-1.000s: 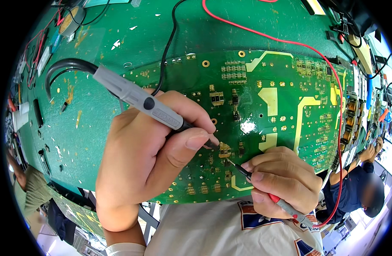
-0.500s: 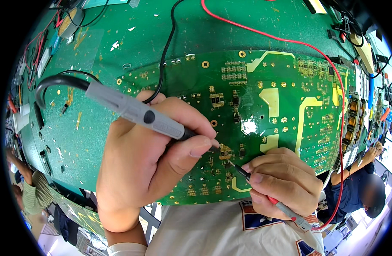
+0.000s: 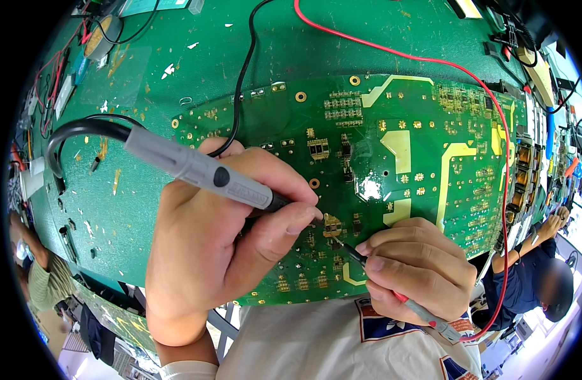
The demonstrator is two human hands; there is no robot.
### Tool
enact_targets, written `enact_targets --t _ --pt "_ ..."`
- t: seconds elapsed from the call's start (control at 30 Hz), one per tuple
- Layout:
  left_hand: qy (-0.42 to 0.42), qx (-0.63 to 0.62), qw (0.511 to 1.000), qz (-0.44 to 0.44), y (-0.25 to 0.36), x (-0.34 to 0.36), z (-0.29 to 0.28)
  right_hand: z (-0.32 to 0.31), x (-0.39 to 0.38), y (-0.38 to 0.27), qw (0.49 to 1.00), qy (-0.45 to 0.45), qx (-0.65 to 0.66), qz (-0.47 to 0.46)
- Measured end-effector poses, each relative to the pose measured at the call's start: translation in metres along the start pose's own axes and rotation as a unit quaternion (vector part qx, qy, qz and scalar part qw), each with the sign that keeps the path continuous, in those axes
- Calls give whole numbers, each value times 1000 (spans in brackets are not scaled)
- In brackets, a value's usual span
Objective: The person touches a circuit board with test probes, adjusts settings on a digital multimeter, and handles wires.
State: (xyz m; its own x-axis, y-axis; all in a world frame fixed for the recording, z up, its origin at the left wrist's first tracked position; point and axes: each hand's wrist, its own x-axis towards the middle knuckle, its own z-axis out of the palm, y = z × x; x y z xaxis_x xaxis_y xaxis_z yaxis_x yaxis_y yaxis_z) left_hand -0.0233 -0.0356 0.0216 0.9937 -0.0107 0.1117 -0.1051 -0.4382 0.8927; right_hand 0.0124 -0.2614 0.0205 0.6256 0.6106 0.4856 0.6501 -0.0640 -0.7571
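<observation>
A large green circuit board (image 3: 373,158) lies on the green bench mat, beneath both hands. My left hand (image 3: 215,247) is closed on a grey probe (image 3: 183,164) with a black lead, its thumb and forefinger pinching the dark front end beside a small gold-padded component (image 3: 332,225). The exact tip of that probe is hidden by the fingers. My right hand (image 3: 417,272) grips a second probe (image 3: 428,320) with a red lead (image 3: 506,221); its thin metal tip meets the board at that same component, though I cannot tell exactly which pad it touches.
Wires, a round tin (image 3: 104,38) and small parts line the mat's (image 3: 113,209) left side. Tools and cables crowd the right edge. Co-workers (image 3: 538,278) work at the right and left (image 3: 40,272). Another board (image 3: 120,316) shows at lower left.
The grey probe's rear end has swung a little left and down, with its black lead following. My hands and the board show only slight shifts. The left co-worker has moved slightly.
</observation>
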Motion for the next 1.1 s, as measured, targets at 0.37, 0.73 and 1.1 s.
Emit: enact_targets --t 0.37,0.73,1.1 --pt "-13 16 1000 -23 5 0 -3 -1 -2 0 1000 -9 -2 -3" --pt "-59 44 997 -2 9 2 -12 -13 3 -8 997 -73 -34 -19" --pt "-54 27 998 22 15 3 -10 -18 0 -13 994 -100 -38 3"
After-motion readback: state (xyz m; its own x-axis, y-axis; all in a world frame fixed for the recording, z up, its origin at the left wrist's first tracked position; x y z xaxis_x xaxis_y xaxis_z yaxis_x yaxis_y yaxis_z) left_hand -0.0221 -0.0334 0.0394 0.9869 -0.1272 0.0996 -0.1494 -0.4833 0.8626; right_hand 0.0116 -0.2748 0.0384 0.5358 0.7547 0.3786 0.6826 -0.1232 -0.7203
